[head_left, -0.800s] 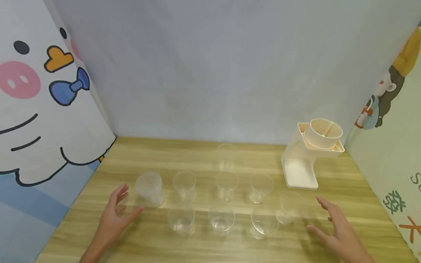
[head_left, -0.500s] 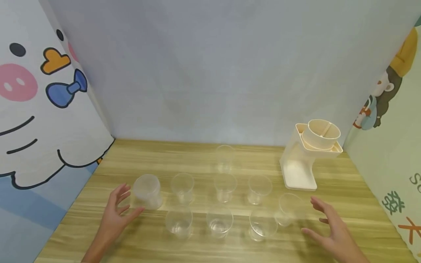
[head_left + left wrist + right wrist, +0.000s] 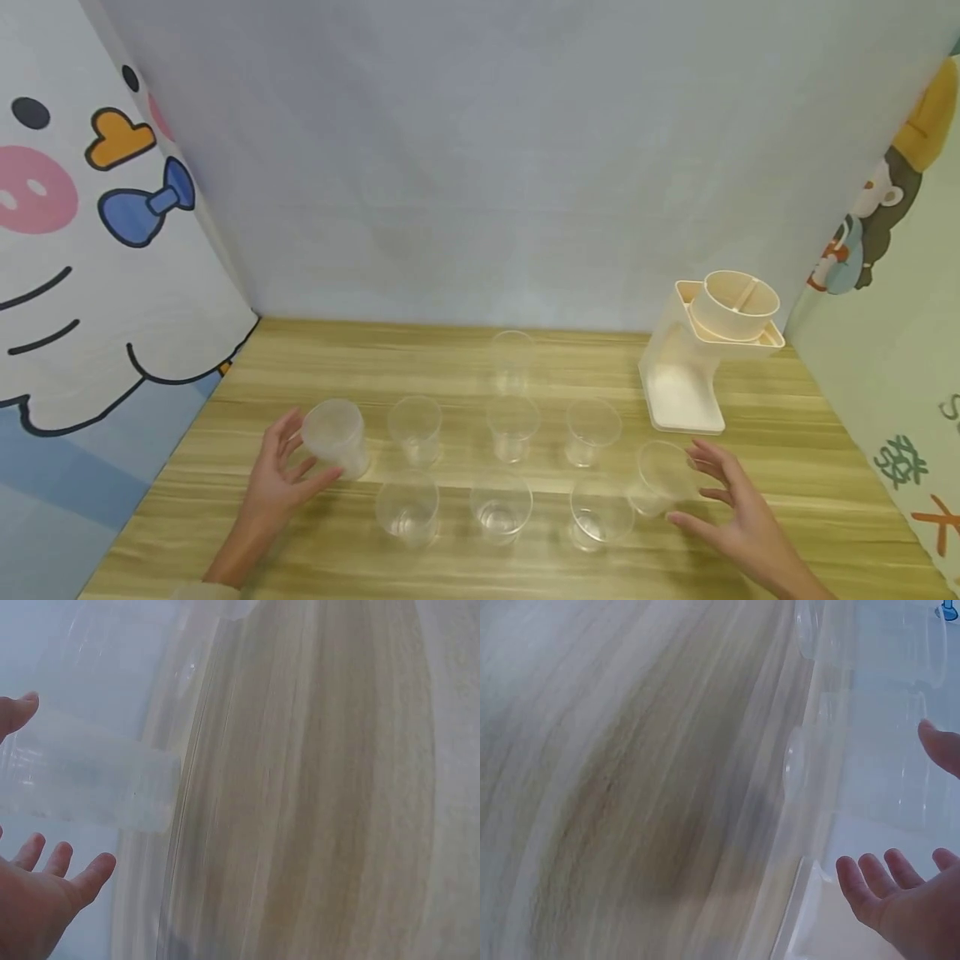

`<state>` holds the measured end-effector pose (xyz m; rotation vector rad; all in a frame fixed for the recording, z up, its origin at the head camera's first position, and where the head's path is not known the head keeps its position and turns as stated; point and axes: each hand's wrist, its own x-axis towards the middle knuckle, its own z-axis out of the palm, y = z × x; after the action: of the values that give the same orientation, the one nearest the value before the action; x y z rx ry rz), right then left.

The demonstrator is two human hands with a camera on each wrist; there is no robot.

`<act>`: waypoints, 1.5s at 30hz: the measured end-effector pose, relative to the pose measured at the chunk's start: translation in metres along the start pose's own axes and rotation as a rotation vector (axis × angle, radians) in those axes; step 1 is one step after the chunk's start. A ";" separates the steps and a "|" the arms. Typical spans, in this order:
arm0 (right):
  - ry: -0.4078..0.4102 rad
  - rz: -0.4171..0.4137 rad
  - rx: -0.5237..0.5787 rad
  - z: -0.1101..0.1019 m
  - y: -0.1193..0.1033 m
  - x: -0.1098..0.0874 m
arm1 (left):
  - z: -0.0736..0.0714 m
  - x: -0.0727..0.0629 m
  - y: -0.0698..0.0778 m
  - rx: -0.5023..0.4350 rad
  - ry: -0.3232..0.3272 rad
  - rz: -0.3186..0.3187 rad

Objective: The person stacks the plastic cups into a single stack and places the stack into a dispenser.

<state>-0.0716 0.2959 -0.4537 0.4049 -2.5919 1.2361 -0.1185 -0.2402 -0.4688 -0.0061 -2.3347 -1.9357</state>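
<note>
My left hand point(image 3: 281, 479) is beside a cloudy stack of clear plastic cups point(image 3: 335, 435) at the left of the group. Thumb and fingers are spread on either side of the stack; in the left wrist view a gap shows between the fingers point(image 3: 91, 879) and the stack point(image 3: 105, 772). At the right, my right hand point(image 3: 738, 517) reaches toward the rightmost clear plastic cup point(image 3: 660, 479), thumb and fingers parted around its near side. The right wrist view shows that cup point(image 3: 877, 776) between thumb and fingers point(image 3: 859, 885); whether any fingertip touches it I cannot tell.
Between the hands, several single clear cups stand upright in rows, among them a front middle cup point(image 3: 501, 508) and a rear cup point(image 3: 513, 362). A cream stand with a round top holder point(image 3: 686, 367) is at the back right of the wooden table point(image 3: 450, 575). Cloth walls surround it.
Both hands have moved inward: the left one rightward to the cup stack, the right one leftward to the rightmost cup. The cups and the cream stand keep their places.
</note>
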 end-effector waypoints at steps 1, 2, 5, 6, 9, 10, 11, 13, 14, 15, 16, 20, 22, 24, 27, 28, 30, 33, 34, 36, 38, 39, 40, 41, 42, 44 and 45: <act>0.000 -0.001 0.010 0.001 0.001 0.000 | 0.001 0.001 0.000 0.004 -0.005 0.005; 0.001 -0.002 0.021 0.002 0.001 0.000 | 0.002 0.002 0.001 0.008 -0.009 0.010; 0.008 0.003 0.046 0.006 0.004 0.000 | 0.006 0.004 0.001 0.018 -0.018 0.023; 0.010 0.004 0.055 0.007 0.004 0.000 | 0.006 0.005 0.000 0.024 -0.019 0.027; 0.018 0.030 0.062 0.011 0.005 -0.001 | 0.010 0.006 0.000 0.050 0.001 0.034; 0.021 0.041 0.060 0.013 0.005 -0.001 | 0.011 0.006 -0.001 0.060 0.009 0.038; 0.025 0.053 0.060 0.014 0.005 -0.001 | 0.013 0.006 0.000 0.062 0.018 0.043; 0.035 0.079 0.055 0.015 0.004 0.000 | 0.015 0.006 0.000 0.060 0.037 0.055; 0.039 0.093 0.053 0.016 0.004 0.000 | 0.017 0.006 0.000 0.057 0.044 0.061; 0.042 0.104 0.055 0.017 0.004 0.000 | 0.017 0.005 0.000 0.054 0.048 0.068; 0.045 0.112 0.056 0.017 0.003 0.000 | 0.018 0.005 0.001 0.049 0.051 0.072; 0.055 0.119 0.084 0.017 0.003 0.000 | 0.019 0.004 0.001 0.057 0.058 0.077; 0.061 0.110 0.108 0.017 0.002 -0.001 | 0.019 0.004 0.001 0.068 0.055 0.072; 0.067 0.099 0.129 0.016 0.002 -0.001 | 0.018 0.003 0.001 0.082 0.051 0.073; 0.074 0.080 0.156 0.014 0.000 -0.001 | 0.018 0.003 0.000 0.089 0.044 0.079; 0.077 0.073 0.167 0.013 0.000 -0.001 | 0.017 0.003 0.000 0.089 0.044 0.083; 0.080 0.057 0.192 0.012 -0.001 0.000 | 0.017 0.003 -0.001 0.088 0.042 0.086; 0.074 0.033 0.229 0.011 -0.003 0.002 | 0.017 0.003 -0.002 0.086 0.042 0.083; 0.071 0.027 0.235 0.010 -0.004 0.002 | 0.017 0.003 -0.002 0.086 0.041 0.081; 0.066 0.018 0.236 0.009 -0.007 0.003 | 0.016 0.004 -0.002 0.087 0.040 0.078; 0.064 0.016 0.226 0.007 -0.009 0.004 | 0.016 0.004 -0.003 0.090 0.039 0.078; 0.064 0.014 0.221 0.007 -0.011 0.005 | 0.016 0.004 -0.003 0.091 0.038 0.079; 0.066 0.014 0.213 0.006 -0.012 0.006 | 0.016 0.004 -0.003 0.091 0.039 0.079; 0.069 0.012 0.204 0.005 -0.014 0.006 | 0.016 0.004 -0.003 0.092 0.040 0.080; 0.071 0.013 0.205 0.004 -0.016 0.007 | 0.016 0.004 -0.003 0.091 0.040 0.080; 0.074 0.011 0.199 0.003 -0.019 0.008 | 0.016 0.004 -0.003 0.091 0.041 0.080; 0.077 0.009 0.197 0.002 -0.021 0.009 | 0.016 0.004 -0.003 0.092 0.041 0.080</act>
<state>-0.0726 0.2801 -0.4369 0.3745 -2.4200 1.4858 -0.1240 -0.2257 -0.4743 -0.0503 -2.3561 -1.7742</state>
